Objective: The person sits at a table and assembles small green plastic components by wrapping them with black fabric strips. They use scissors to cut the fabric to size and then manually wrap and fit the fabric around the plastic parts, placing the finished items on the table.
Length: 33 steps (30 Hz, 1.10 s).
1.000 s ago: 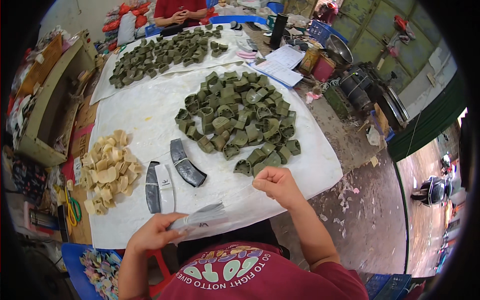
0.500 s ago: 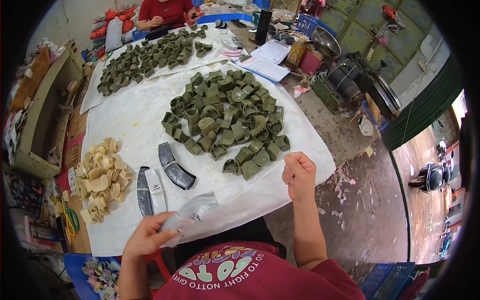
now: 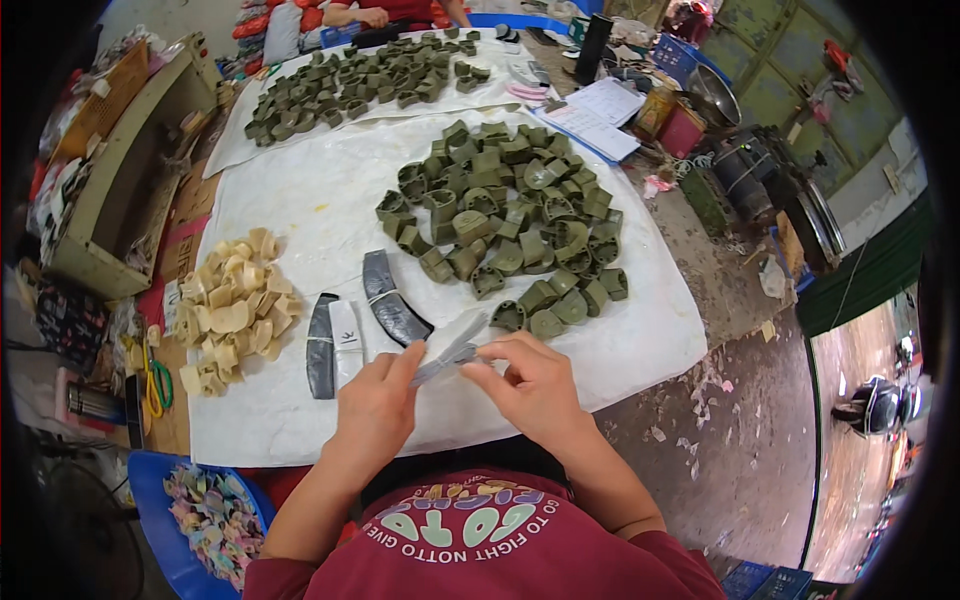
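Just over the table's near edge, my left hand (image 3: 382, 395) grips a stack of thin grey strips (image 3: 452, 345) that fan apart at the upper end. My right hand (image 3: 532, 385) is closed in a pinch on the side of the same stack, thumb against fingertips. Beyond the hands lies a curved dark grey bundle (image 3: 393, 300) tied round its middle. To its left are another dark bundle (image 3: 321, 350) and a pale strip (image 3: 346, 335) with writing. A heap of olive-green hollow heel-shaped blocks (image 3: 510, 215) spreads just past my right hand.
Cream-coloured pieces (image 3: 235, 305) are heaped at the left of the white sheet (image 3: 290, 205). More green blocks (image 3: 360, 80) lie at the far end, near a seated person (image 3: 400, 12). Green-handled scissors (image 3: 160, 385) and a blue basin (image 3: 165, 535) of scraps stand lower left.
My right hand has come down and left from beside the green heap to pinch the grey stack. My left hand has moved up and right with it. The whole view has shifted.
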### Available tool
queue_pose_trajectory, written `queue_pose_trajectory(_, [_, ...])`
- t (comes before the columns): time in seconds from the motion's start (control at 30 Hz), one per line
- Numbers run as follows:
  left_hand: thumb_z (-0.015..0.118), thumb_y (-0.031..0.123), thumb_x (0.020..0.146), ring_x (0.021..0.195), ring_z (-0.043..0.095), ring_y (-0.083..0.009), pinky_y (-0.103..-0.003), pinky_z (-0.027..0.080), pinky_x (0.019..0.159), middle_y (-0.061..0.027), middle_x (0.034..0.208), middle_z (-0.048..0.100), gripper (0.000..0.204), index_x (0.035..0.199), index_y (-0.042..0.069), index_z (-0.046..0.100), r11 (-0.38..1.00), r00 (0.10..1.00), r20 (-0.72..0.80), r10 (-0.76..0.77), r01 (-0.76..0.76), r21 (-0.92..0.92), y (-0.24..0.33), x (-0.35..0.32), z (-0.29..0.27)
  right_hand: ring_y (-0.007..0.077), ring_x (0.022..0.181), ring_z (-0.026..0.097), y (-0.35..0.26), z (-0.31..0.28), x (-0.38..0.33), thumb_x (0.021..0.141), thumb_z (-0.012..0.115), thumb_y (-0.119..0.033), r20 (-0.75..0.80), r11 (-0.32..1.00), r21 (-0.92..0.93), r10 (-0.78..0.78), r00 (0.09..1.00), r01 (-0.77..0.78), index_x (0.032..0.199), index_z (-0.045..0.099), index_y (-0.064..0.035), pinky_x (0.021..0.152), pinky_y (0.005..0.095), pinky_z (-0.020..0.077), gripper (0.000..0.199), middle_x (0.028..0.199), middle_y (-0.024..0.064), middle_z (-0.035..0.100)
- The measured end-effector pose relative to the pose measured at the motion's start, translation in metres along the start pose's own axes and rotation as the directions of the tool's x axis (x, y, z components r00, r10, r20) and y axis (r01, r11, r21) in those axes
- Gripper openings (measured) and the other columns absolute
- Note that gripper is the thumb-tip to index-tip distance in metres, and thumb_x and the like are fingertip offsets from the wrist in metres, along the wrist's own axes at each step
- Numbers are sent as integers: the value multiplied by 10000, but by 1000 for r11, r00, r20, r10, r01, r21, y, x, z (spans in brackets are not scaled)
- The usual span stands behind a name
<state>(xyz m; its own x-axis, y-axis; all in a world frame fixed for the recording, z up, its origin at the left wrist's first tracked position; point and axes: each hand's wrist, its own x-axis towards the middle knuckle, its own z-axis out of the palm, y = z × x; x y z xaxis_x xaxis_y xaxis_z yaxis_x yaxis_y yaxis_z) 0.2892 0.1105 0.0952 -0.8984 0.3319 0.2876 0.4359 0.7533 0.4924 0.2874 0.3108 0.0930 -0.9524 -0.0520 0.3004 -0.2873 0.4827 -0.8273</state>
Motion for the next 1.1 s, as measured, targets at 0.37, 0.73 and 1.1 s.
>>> queue_pose_trajectory(0.37, [594,-2,740,665,601,-296,-392,486,562,-126,777,557,423,1162,-10,562,971,981,177,75,-112,211,13,-1,13,314,599,603,15,33,12,772,626,-117,-36,968,-237,-92,995,81,702,610,-38,546,390,484,107,720,111,609])
queue_pose_trajectory(0.73, [589,86,879,623,604,-116,-248,506,563,-89,904,663,313,1178,-1,552,207,817,47,-574,200,-958,-26,-33,-13,112,585,541,125,-96,26,777,628,-60,-672,968,-90,113,732,-233,737,631,-14,550,274,445,61,657,66,598])
queue_pose_trajectory(1.1, [618,86,895,902,588,-92,-242,518,749,-52,1042,634,330,1216,22,572,330,830,541,-139,554,-765,-36,-39,-16,94,487,531,188,-200,70,798,605,-148,-619,903,-171,213,756,-394,747,658,15,448,253,436,178,591,34,576])
